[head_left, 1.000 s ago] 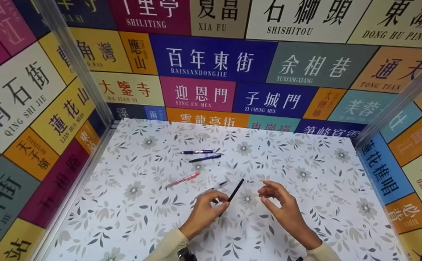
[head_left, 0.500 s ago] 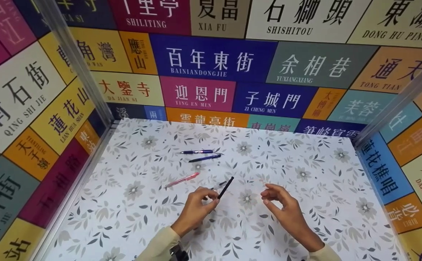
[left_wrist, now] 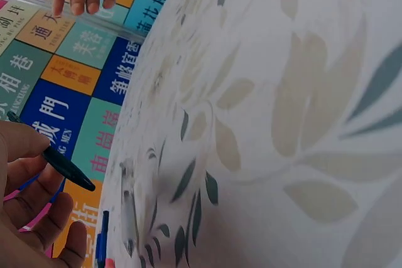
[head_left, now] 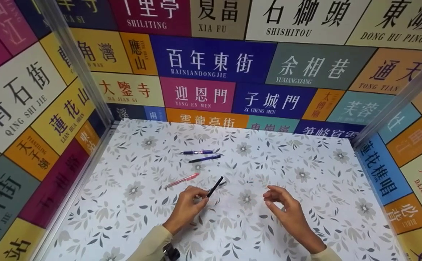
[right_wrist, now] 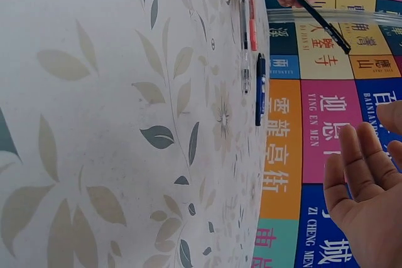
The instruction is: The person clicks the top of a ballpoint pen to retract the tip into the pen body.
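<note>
My left hand (head_left: pixel 185 207) pinches a slim black pen (head_left: pixel 215 186) between thumb and fingers, above the table. The pen slants up and away to the right; in the left wrist view its dark tip (left_wrist: pixel 80 179) points past the loosely bent fingers. Behind it on the table lies a clear pen (left_wrist: pixel 128 208), mostly covered in the head view by the hand and the black pen. My right hand (head_left: pixel 286 209) hovers to the right, fingers relaxed and slightly bent, holding nothing. Left of the left hand lies a pen with a red end (head_left: pixel 182 180).
Two blue pens, one behind (head_left: pixel 197 152) and one nearer (head_left: pixel 205 158), lie side by side farther back. A floral cloth (head_left: pixel 269 159) covers the table. Walls of coloured sign panels (head_left: pixel 211 59) enclose it at the back and both sides.
My left hand has moved left with the black pen, which now overlaps the clear pen in the head view. My right hand has shifted slightly right and nearer; the pens on the table lie still.
</note>
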Action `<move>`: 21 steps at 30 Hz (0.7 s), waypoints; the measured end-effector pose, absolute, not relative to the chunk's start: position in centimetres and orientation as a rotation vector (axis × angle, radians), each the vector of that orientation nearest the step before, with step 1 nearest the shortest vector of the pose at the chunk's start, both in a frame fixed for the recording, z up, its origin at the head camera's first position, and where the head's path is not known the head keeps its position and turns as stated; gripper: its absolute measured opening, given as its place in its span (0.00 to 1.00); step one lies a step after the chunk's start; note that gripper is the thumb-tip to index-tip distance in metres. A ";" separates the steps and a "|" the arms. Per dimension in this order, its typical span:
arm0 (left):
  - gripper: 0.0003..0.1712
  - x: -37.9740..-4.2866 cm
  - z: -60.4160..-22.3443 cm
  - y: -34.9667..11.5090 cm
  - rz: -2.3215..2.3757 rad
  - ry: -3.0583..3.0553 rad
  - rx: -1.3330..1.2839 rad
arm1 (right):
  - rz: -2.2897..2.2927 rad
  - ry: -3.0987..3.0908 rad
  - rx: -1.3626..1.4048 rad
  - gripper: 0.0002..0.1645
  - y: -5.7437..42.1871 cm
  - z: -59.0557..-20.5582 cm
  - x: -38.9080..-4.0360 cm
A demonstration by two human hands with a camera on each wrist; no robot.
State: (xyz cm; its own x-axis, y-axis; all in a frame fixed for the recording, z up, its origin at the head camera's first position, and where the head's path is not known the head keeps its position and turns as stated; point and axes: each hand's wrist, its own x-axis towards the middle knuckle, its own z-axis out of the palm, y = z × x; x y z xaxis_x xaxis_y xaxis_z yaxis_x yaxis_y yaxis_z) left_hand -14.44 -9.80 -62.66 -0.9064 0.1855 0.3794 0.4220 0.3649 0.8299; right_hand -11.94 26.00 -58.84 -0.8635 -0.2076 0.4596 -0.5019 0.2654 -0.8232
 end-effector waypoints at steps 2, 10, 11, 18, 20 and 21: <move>0.07 -14.6 -63.0 -10.1 -1.514 -2.403 -0.550 | 1.625 -2.275 0.657 0.33 26.0 -58.8 -11.9; 0.08 -15.3 -63.9 -11.1 -1.462 -2.425 -0.521 | 1.620 -2.260 0.667 0.32 26.2 -58.9 -11.9; 0.08 -15.4 -64.1 -11.2 -1.459 -2.424 -0.521 | 1.624 -2.258 0.668 0.32 26.3 -58.9 -11.9; 0.07 -15.6 -64.5 -11.9 -1.461 -2.450 -0.476 | 1.618 -2.256 0.673 0.32 26.3 -59.0 -11.9; 0.07 -15.7 -64.7 -12.2 -1.439 -2.454 -0.478 | 1.621 -2.262 0.666 0.32 26.3 -59.0 -11.9; 0.07 -15.8 -64.8 -12.3 -1.430 -2.457 -0.479 | 1.624 -2.264 0.662 0.31 26.3 -59.0 -11.9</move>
